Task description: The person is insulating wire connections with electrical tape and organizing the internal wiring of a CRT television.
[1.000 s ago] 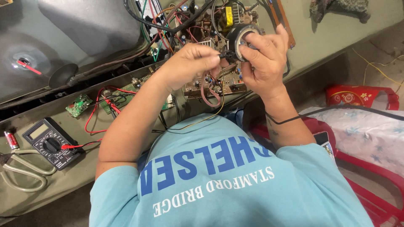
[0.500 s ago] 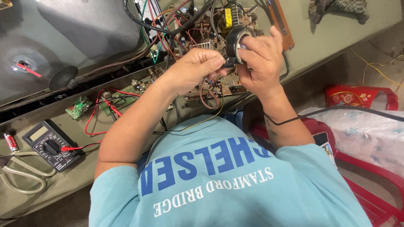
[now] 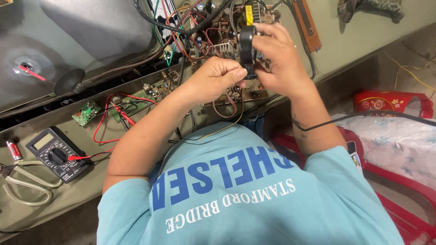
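I see a black ring-shaped part (image 3: 247, 45) held up over the big circuit board (image 3: 227, 41), pinched between both hands. Right hand (image 3: 277, 56) wraps it from the right side, fingers curled over the top edge, thumb on the near face. Left hand (image 3: 215, 79) sits just below-left of it, fingers pressed together, tips nipping the ring's lower end; can't tell if there's a lead or wire in that pinch. The board lies directly under and beyond both hands, thick with red, black and yellow wires (image 3: 181, 27). A brown strip board (image 3: 306, 25) lies past the right hand, off to its right. A yellow wire (image 3: 218, 129) runs from under the left hand back toward the body. Left of the left forearm: a long green board (image 3: 145, 93), a small green board (image 3: 85, 112), red leads (image 3: 106, 122) looping between them. Further left on the worktop (image 3: 36, 222): a dark multimeter (image 3: 56, 154), a red-tipped battery (image 3: 13, 150), metal scissors (image 3: 27, 183). Beyond those, well apart, a grey picture tube (image 3: 68, 41) with a black suction cap (image 3: 68, 81). Right of the right forearm, a red plastic chair (image 3: 399, 213).
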